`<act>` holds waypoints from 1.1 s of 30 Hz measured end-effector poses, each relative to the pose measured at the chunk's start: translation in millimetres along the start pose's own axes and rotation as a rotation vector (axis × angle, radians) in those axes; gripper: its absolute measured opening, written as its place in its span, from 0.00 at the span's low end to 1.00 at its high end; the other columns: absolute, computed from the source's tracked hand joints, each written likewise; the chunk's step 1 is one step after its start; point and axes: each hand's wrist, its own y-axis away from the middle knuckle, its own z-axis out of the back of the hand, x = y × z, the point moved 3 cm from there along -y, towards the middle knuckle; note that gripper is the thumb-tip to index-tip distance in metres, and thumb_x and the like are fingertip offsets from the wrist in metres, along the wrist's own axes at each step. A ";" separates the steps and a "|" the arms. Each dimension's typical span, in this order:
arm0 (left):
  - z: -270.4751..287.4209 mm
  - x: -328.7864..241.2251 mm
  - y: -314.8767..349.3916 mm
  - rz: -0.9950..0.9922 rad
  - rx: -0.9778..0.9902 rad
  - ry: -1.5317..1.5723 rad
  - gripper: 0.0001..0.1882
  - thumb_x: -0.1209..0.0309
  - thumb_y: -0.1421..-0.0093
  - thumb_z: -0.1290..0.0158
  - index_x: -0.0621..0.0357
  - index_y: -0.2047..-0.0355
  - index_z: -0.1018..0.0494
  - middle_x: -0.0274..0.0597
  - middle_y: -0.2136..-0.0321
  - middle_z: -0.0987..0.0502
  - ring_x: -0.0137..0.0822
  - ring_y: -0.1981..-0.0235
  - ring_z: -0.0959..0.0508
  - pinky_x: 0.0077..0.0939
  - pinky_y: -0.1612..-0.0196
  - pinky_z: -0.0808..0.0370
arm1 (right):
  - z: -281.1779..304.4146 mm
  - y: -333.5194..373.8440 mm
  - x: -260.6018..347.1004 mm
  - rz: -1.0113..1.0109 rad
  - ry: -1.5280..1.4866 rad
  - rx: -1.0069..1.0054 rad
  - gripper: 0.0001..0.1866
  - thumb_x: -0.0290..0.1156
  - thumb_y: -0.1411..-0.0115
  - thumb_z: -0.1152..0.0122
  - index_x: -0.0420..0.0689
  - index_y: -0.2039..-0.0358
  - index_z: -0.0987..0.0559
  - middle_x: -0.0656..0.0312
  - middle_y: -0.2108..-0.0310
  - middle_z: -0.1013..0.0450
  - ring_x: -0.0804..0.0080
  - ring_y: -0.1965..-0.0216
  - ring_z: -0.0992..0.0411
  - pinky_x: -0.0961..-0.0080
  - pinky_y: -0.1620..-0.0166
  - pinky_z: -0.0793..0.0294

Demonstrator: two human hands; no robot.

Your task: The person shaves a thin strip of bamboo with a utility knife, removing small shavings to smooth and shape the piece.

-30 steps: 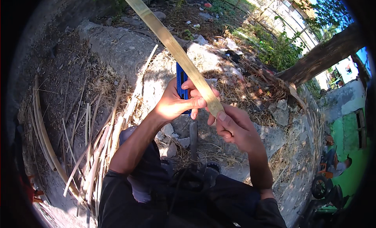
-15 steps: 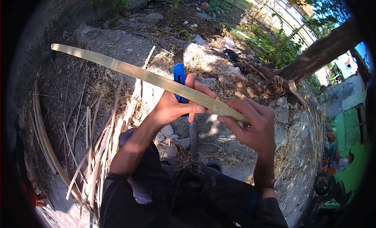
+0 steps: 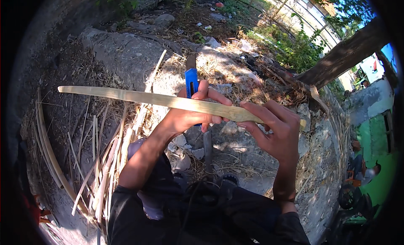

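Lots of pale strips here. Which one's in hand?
The long flat strip running crosswise from the left hand to the right hand; the loose strips at lower left touch neither hand.

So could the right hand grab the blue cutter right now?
Probably not without letting go first: the right hand is holding the pale strip, and the blue cutter is in the left hand.

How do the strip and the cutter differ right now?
Colour: the strip is pale tan, while the cutter has a blue body.
Length: the strip looks far longer than the cutter.
Pose: the strip runs roughly crosswise, while the cutter points away from the person.
Shared: both are narrow.
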 end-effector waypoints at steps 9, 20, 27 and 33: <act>-4.1 -4.9 0.1 -0.013 -0.035 -0.084 0.27 0.85 0.43 0.34 0.49 0.67 0.44 0.57 0.51 0.18 0.46 0.56 0.13 0.22 0.77 0.18 | 2.2 -2.6 -2.2 0.015 0.017 0.015 0.21 0.41 0.49 0.21 0.54 0.54 0.13 0.68 0.78 0.31 0.70 0.80 0.31 0.70 0.75 0.32; 15.0 -9.7 0.1 0.037 -0.185 -0.237 0.27 0.84 0.45 0.32 0.51 0.67 0.44 0.57 0.52 0.18 0.36 0.62 0.14 0.19 0.76 0.18 | 3.6 3.4 -17.3 -0.040 0.072 0.002 0.21 0.43 0.49 0.21 0.54 0.54 0.13 0.68 0.76 0.28 0.70 0.80 0.29 0.71 0.75 0.32; 33.4 -11.1 0.2 0.133 -0.308 -0.252 0.23 0.79 0.43 0.32 0.58 0.53 0.33 0.56 0.48 0.18 0.34 0.58 0.15 0.19 0.76 0.19 | 12.3 13.0 -39.8 -0.130 0.040 -0.011 0.20 0.37 0.49 0.20 0.53 0.54 0.12 0.67 0.75 0.24 0.72 0.81 0.31 0.71 0.76 0.32; 31.6 -12.3 1.7 0.175 -0.276 -0.199 0.21 0.77 0.42 0.32 0.52 0.60 0.36 0.57 0.47 0.19 0.35 0.57 0.15 0.19 0.76 0.20 | 16.1 21.8 -56.8 -0.155 -0.074 0.006 0.21 0.28 0.51 0.20 0.46 0.54 0.12 0.62 0.72 0.21 0.76 0.77 0.28 0.76 0.76 0.33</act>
